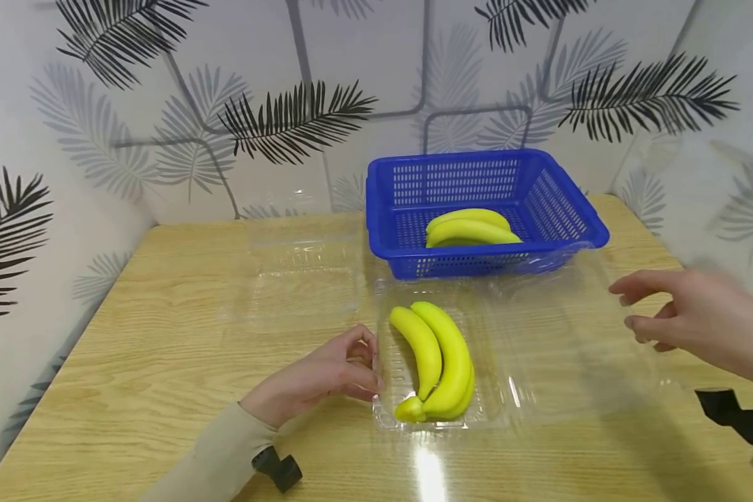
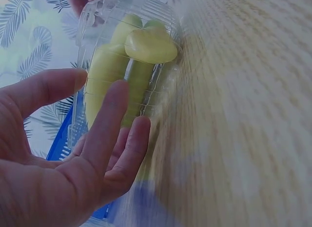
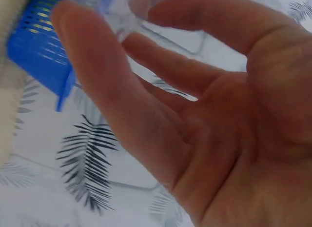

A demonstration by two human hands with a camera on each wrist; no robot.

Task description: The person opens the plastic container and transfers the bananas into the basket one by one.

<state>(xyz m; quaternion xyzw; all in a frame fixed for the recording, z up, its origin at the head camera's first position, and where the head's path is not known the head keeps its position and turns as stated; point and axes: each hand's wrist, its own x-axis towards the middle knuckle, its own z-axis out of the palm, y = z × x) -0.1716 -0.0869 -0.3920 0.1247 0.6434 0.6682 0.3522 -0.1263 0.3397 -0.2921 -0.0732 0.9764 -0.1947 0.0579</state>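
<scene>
A clear plastic clamshell box (image 1: 496,411) sits unfolded on the table with a bunch of yellow bananas (image 1: 448,355) in its left half. My left hand (image 1: 329,369) is at the box's left wall, fingers loosely bent; in the left wrist view its fingertips reach the clear side without wrapping round it. The transparent lid (image 1: 565,348) extends to the right of the bananas. Just beyond its right edge, my right hand (image 1: 696,314) is raised with thumb and fingers apart. Nothing shows between them in the head view; the right wrist view is blurred at the fingertips.
Behind the box stands a blue slotted basket (image 1: 483,261) with more bananas (image 1: 470,230) inside. Another clear plastic box (image 1: 301,286) lies at the back left of the wooden table (image 1: 163,376). A leaf-patterned wall (image 1: 276,56) borders the table's back.
</scene>
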